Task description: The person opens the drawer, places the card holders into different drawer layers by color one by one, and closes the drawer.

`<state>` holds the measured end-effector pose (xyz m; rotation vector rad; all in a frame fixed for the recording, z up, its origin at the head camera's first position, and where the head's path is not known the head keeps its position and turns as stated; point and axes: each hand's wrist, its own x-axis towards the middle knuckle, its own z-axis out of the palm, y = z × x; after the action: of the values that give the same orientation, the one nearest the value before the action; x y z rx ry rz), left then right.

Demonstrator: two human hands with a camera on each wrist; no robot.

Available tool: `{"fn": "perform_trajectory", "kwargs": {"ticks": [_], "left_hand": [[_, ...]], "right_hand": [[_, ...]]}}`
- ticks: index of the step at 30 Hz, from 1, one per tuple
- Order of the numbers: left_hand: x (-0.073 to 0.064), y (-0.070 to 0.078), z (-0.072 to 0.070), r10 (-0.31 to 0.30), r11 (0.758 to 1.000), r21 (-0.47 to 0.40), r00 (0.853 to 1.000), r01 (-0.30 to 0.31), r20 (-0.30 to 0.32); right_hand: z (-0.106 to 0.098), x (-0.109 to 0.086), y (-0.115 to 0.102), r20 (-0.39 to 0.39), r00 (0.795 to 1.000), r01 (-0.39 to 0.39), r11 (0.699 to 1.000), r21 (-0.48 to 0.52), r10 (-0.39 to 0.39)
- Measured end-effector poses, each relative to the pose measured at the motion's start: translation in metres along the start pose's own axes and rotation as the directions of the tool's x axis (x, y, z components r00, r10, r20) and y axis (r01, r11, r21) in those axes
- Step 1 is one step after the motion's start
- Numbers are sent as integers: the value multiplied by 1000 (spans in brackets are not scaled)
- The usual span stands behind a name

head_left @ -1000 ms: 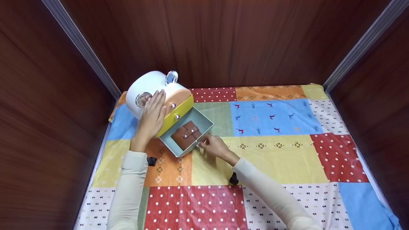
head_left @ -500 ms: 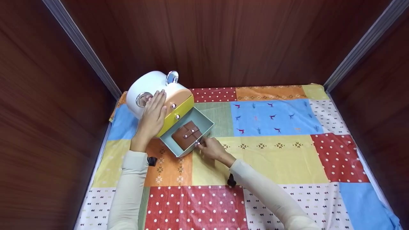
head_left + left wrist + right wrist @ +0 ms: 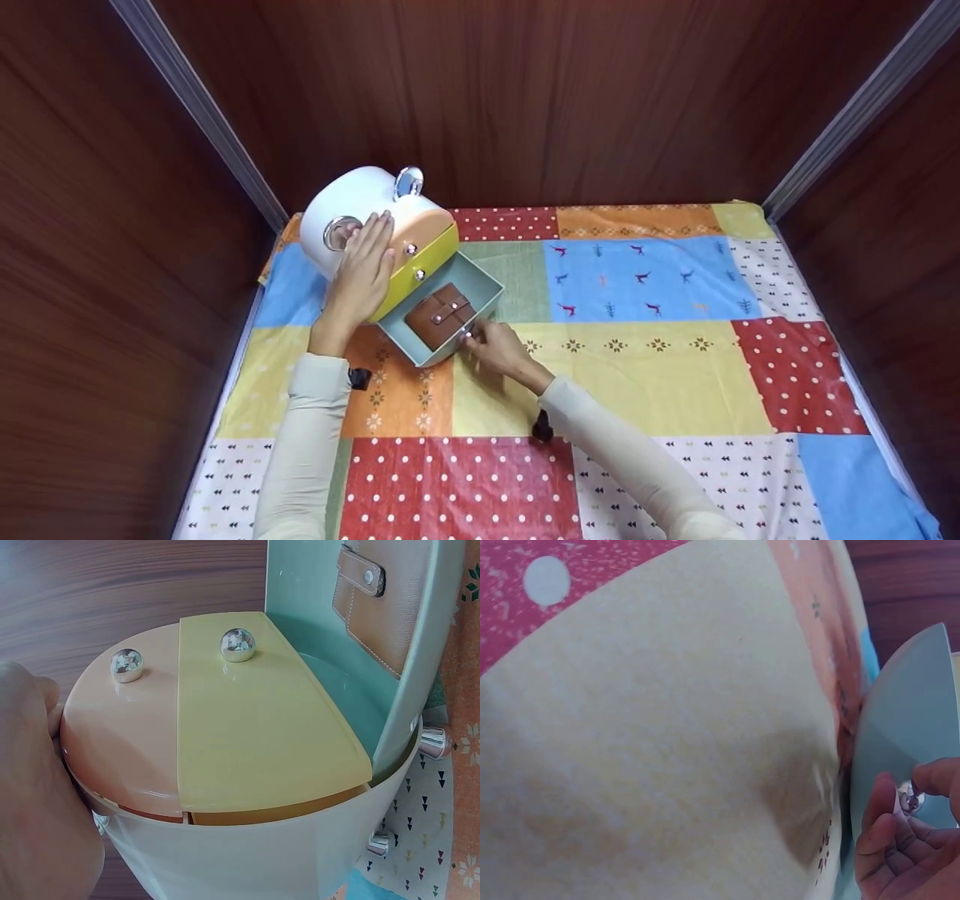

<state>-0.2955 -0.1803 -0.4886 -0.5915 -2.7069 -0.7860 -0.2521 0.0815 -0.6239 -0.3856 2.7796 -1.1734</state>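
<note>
A white rounded drawer cabinet stands at the left, its pale green bottom drawer pulled out. Inside that drawer lies a brown wallet with a snap strap. My left hand rests on top of the cabinet, fingers straight. With thumb and fingertips my right hand pinches the silver knob on the green drawer's front. In the left wrist view the peach drawer front and yellow drawer front each carry a round silver knob.
A patchwork cloth covers the table. Dark wood panels rise behind and at both sides. A shiny silver ring-shaped part sticks up from the cabinet's top, and silver feet show in the left wrist view.
My right hand has shifted slightly left, its fingers closing around the drawer knob. The left hand, wallet and drawer stay about where they were; the head view tilts a little.
</note>
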Motion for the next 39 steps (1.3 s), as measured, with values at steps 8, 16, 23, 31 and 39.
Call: {"fn": "perform_trajectory", "kwargs": {"ticks": [8,16,23,31,39], "left_hand": [[0,1,-1,-12,1000,5,1000,12,25],[0,0,1,23,1000,-5,1000,-23,-12],[0,0,1,22,1000,-3,1000,-23,-17],[0,1,0,18,1000,0,1000,-18,-6],[-1,3,0,10,1000,3,1000,-10,-4]], "right_hand": [[-2,3,-5,-9,1000,-4,1000,12,4],[0,9,-9,-28,999,36,999,18,-35],[1,15,-12,-4,1000,8,999,53,-7],[4,25,-19,-7,1000,-18,999,50,19],[8,36,-24,-35,999,-37,999,28,38]]}}
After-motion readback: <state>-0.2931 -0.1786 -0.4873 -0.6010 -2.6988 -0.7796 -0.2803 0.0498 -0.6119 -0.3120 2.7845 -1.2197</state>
